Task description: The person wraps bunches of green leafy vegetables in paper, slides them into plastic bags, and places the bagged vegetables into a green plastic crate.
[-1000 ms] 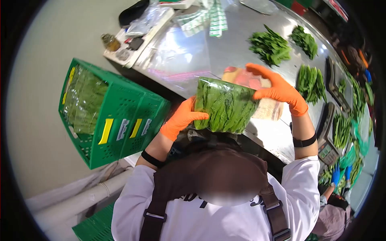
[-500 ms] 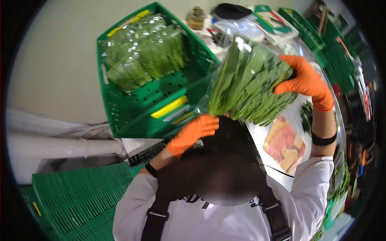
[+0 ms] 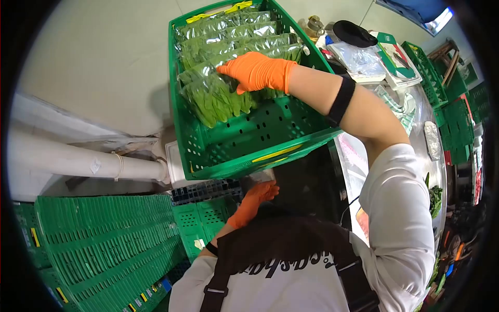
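Gloved right hand on the nearest bag of greens in a green crate

Head view: the right hand (image 3: pixel 257 72), in an orange glove, reaches into a green crate (image 3: pixel 218 169) and rests on the nearest bag of greens (image 3: pixel 215 104). Its fingers curl at the bag's upper edge, with the thumb lower down; whether they pinch the plastic or only press on it cannot be told. The bag leans inside the crate under that hand, and other bags (image 3: pixel 228 37) are lined up in rows just beyond it.

The left hand (image 3: pixel 258 199), also gloved in orange, is below the crate's near wall, with its fingers stretched out straight. Well to the left of that hand is a stack of green crates (image 3: pixel 104 239), with a white pipe (image 3: pixel 104 167) above the stack. To the right of the right hand, past the crate, are a black cap (image 3: pixel 355 34) and a metal table (image 3: pixel 430 106).
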The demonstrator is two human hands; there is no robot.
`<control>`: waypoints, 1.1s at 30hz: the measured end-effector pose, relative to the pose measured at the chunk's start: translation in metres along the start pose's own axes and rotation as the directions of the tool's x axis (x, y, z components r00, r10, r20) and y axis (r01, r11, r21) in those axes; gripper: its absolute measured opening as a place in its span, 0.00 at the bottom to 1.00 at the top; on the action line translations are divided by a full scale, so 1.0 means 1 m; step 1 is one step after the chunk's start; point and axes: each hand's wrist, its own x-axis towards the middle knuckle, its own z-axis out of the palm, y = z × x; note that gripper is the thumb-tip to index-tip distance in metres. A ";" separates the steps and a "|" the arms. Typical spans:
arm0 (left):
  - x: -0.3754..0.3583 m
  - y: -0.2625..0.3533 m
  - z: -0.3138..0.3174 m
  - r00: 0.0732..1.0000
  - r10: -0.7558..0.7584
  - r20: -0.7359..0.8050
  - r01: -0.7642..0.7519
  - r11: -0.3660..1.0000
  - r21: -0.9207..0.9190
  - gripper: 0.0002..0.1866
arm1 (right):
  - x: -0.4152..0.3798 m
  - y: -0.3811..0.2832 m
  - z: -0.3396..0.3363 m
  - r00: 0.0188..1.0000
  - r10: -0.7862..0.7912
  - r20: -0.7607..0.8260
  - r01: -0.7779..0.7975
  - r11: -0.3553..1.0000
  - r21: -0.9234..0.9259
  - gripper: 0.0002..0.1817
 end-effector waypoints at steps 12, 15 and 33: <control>0.061 -0.026 0.096 0.921 -0.217 0.325 0.071 0.911 0.407 0.23 | -0.401 0.014 0.061 0.259 0.840 -0.477 -0.530 0.537 0.657 0.19; 0.092 -0.063 0.164 0.842 -0.210 0.496 -0.070 0.871 0.486 0.18 | -0.555 -0.058 0.180 0.054 0.930 -0.363 -0.789 0.262 0.556 0.17; 0.190 -0.240 0.394 0.223 -0.654 0.723 -0.967 -0.056 0.248 0.29 | -0.703 -0.318 0.266 -0.292 0.955 0.052 -0.800 -0.273 0.535 0.24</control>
